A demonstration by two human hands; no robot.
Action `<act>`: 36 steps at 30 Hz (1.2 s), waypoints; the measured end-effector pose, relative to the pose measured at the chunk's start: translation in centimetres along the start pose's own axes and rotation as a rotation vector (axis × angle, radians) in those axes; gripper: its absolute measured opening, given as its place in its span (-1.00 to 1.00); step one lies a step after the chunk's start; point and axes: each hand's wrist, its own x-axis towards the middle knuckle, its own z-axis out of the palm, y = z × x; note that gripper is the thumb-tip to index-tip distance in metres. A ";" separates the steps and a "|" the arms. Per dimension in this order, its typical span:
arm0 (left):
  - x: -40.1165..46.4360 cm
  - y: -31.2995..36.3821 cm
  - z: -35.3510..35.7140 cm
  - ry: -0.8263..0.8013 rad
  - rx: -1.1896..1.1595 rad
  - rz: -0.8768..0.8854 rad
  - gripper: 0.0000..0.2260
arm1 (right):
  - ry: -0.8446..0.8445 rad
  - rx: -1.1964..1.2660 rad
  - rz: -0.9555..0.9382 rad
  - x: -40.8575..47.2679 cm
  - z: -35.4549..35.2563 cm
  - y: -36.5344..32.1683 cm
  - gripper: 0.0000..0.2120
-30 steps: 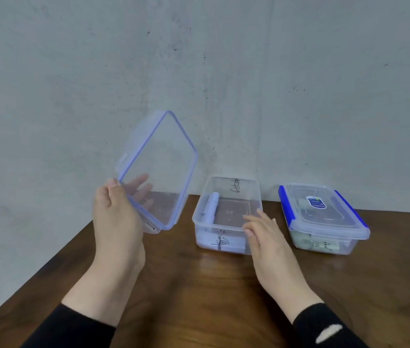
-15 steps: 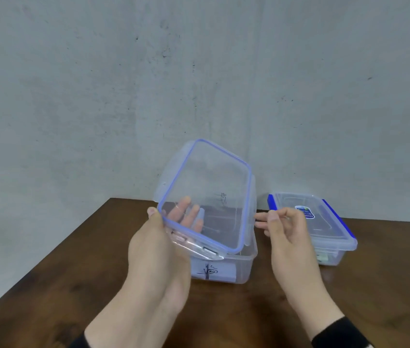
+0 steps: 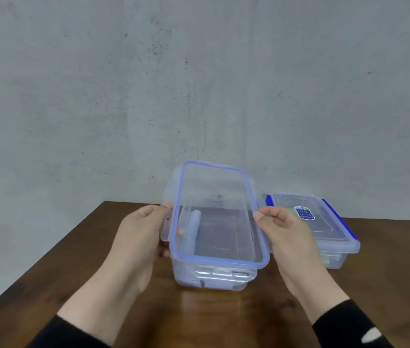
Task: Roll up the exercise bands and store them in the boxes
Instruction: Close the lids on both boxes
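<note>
With the left hand point(image 3: 138, 237) and right hand point(image 3: 284, 237) each pinching a long edge of the clear, blue-rimmed plastic lid point(image 3: 217, 214), it hangs level over the open clear box point(image 3: 214, 278), presumably to seat squarely above the pale rolled band point(image 3: 191, 229) inside.

A clear plastic box point(image 3: 214, 280) stands on the bench, a pale blue rolled band point(image 3: 191, 229) lying inside along its left wall. Its clear lid point(image 3: 217, 214) with a light-blue rim sits over the opening, tilted, its far edge raised. Just to its right stands a second clear box point(image 3: 334, 257), shut under a lid point(image 3: 317, 219) with dark blue clasps and a small label.
</note>
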 end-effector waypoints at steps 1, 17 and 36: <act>0.8 -0.4 -0.4 -0.002 0.071 0.011 -0.68 | 0.005 -0.017 0.008 0.2 0.0 0.4 -0.96; 7.0 -4.4 -1.5 0.040 0.359 -0.068 -0.62 | 0.018 -0.161 0.002 2.1 1.1 3.4 -0.87; 6.1 -4.6 -1.2 -0.080 0.420 0.118 -0.72 | -0.106 -0.504 -0.104 1.4 1.1 2.7 -0.71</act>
